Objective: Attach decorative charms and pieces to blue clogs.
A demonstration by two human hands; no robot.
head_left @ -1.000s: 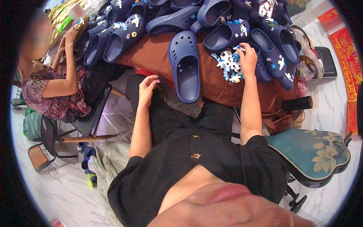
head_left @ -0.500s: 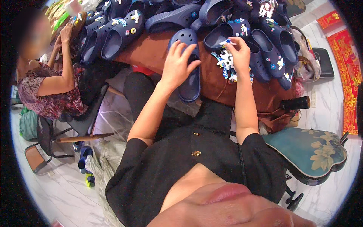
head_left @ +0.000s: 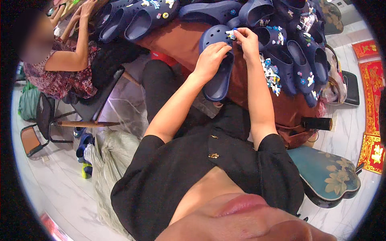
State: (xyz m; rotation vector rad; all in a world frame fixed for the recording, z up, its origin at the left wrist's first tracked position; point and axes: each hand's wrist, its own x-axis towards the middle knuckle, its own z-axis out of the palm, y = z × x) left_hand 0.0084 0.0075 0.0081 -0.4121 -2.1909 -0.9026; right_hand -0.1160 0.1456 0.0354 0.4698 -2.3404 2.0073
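A navy blue clog (head_left: 217, 87) with holes in its toe lies before me, toe pointing away. My left hand (head_left: 212, 59) grips it across the middle, fingers curled over the upper's edge and the opening. Between the thumb and fingertips of my right hand (head_left: 248, 43) is a small white, blue and yellow shoe charm (head_left: 231, 34), held at the right side of the toe. Whether the charm touches a hole, I cannot tell. To the right of my right wrist lies a heap of similar charms (head_left: 270, 75).
Brown cloth (head_left: 171, 42) covers the work surface. Several navy clogs, many with charms, line its far side (head_left: 209, 13) and right side (head_left: 298, 56). A co-worker (head_left: 66, 60) sits at the left. A teal cushioned seat (head_left: 323, 170) and a black cylinder (head_left: 317, 123) are at the right.
My right hand has moved from the charm heap to the clog's toe with a charm. My left hand has closed on the clog. The view has shifted.
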